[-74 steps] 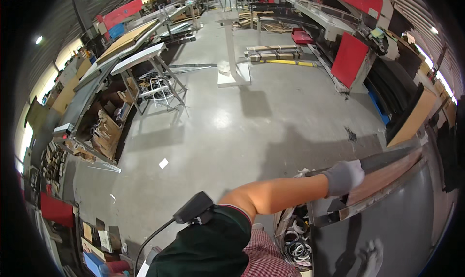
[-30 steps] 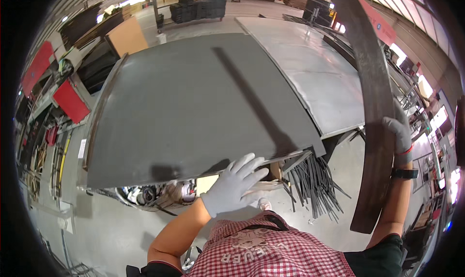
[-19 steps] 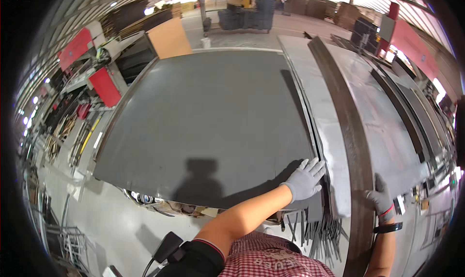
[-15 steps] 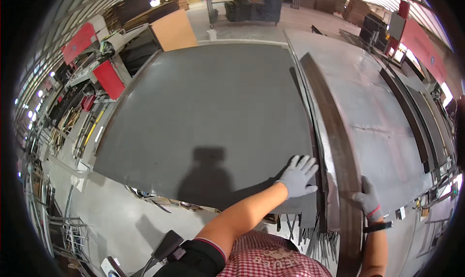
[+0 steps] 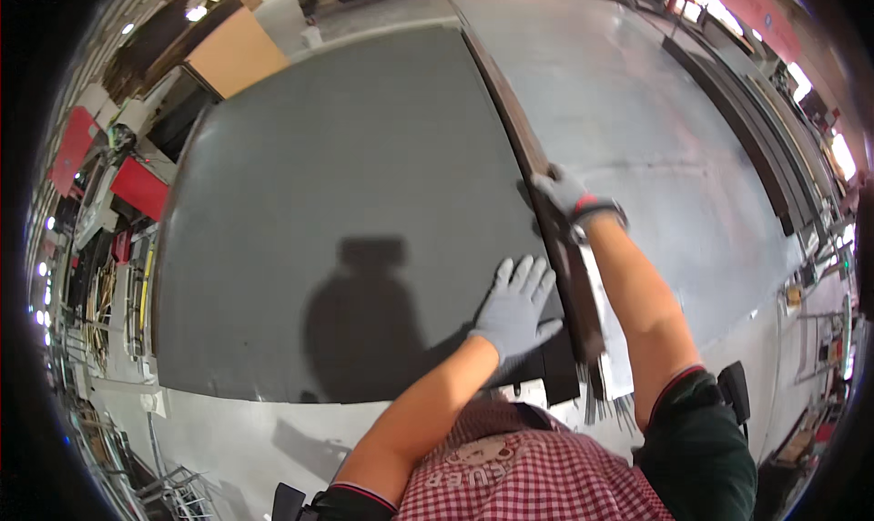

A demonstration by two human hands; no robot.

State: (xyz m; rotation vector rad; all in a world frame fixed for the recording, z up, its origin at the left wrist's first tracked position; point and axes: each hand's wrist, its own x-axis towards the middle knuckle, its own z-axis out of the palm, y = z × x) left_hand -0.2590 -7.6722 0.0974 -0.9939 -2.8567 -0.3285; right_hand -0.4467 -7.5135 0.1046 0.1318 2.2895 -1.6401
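A wide dark grey sheet (image 5: pixel 364 148) lies flat in front of me. My left hand (image 5: pixel 514 310), in a grey glove, rests on it near the right front corner, fingers spread. Along the sheet's right edge runs a long, narrow dark brown metal strip (image 5: pixel 575 298). My right hand (image 5: pixel 561 191), also gloved, is closed around this strip about midway along, with the fingertips partly hidden. To the right of the strip lies a lighter grey, shiny sheet (image 5: pixel 628 111), under my right forearm.
Several long dark strips (image 5: pixel 733 125) lie along the far right side. Thin narrow strips (image 5: pixel 605 412) stick out at the front edge near my apron. A tan board (image 5: pixel 238 52) stands beyond the far left corner, with a red panel (image 5: pixel 139 191) at the left.
My right hand has moved forward and left along with the long strip, which now lies against the dark sheet's right edge. My left hand stays flat on the sheet. The view has turned.
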